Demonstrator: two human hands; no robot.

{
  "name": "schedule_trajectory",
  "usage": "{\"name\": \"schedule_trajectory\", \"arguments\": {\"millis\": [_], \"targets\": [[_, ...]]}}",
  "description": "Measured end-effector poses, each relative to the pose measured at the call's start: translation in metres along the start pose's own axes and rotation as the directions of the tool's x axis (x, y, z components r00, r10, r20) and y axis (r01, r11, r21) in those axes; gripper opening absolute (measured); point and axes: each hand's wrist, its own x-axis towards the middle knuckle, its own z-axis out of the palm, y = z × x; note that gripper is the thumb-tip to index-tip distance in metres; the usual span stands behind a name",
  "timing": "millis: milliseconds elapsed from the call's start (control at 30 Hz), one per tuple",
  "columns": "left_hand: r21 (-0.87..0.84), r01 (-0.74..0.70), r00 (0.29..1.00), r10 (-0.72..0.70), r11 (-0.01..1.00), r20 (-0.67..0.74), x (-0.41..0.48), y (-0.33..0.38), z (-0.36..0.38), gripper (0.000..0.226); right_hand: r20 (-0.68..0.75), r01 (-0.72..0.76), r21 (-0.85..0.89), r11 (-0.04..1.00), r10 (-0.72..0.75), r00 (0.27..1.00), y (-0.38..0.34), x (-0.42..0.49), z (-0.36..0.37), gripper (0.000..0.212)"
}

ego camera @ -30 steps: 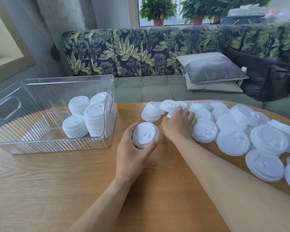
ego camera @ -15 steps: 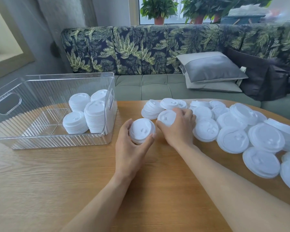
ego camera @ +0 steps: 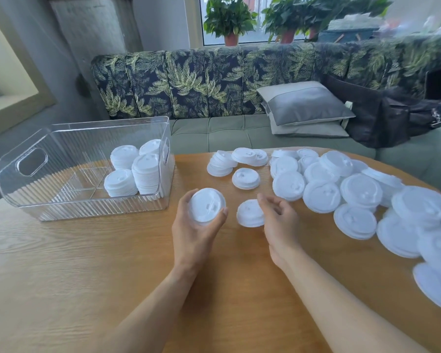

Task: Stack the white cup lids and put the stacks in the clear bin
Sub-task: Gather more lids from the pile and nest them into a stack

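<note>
My left hand (ego camera: 194, 233) grips a short stack of white cup lids (ego camera: 206, 205) by its rim, just above the table. My right hand (ego camera: 278, 220) sits a little to the right with loosely curled fingers; its thumb side touches the right edge of a small lid (ego camera: 248, 212) lying on the wood. Another lid (ego camera: 245, 178) lies farther back. The clear ribbed bin (ego camera: 87, 124) stands at the left and has several lid stacks (ego camera: 145, 174) in its right end. A big spread of loose lids (ego camera: 354, 192) covers the table's right side.
A leaning stack of lids (ego camera: 219, 164) lies near the table's far edge (ego camera: 189, 155). Behind the round wooden table runs a leaf-patterned sofa (ego camera: 201, 85) with a grey cushion (ego camera: 306, 105) and a dark bag (ego camera: 382, 118). Bare wood (ego camera: 87, 276) fills the near left.
My right hand drew a lid out of the pile toward me, and that lid now lies beside it. My left hand with its stack shifted slightly nearer. The camera tilted a little.
</note>
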Motion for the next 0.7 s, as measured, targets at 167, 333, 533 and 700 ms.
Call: {"name": "schedule_trajectory", "arguments": {"millis": [167, 333, 533, 700], "targets": [[-0.149, 0.263, 0.961, -0.245, 0.953, 0.127, -0.023, 0.009, 0.001, 0.090, 0.111, -0.155, 0.218, 0.964, 0.133, 0.985, -0.004, -0.021, -0.013, 0.033], [-0.308, 0.371, 0.916, -0.290, 0.876, 0.278, -0.033, 0.014, -0.002, 0.069, 0.270, -0.289, 0.290, 0.912, 0.212, 0.939, -0.003, -0.040, -0.021, 0.022], [-0.446, 0.507, 0.862, -0.440, 0.738, 0.252, -0.036, 0.024, 0.002, 0.027, 0.405, -0.359, 0.367, 0.858, 0.201, 0.892, 0.002, -0.042, -0.030, 0.030], [-0.472, 0.487, 0.873, -0.427, 0.735, 0.236, -0.038, 0.015, 0.004, 0.021, 0.483, -0.389, 0.387, 0.836, 0.176, 0.858, -0.003, -0.039, -0.032, 0.046]]}}
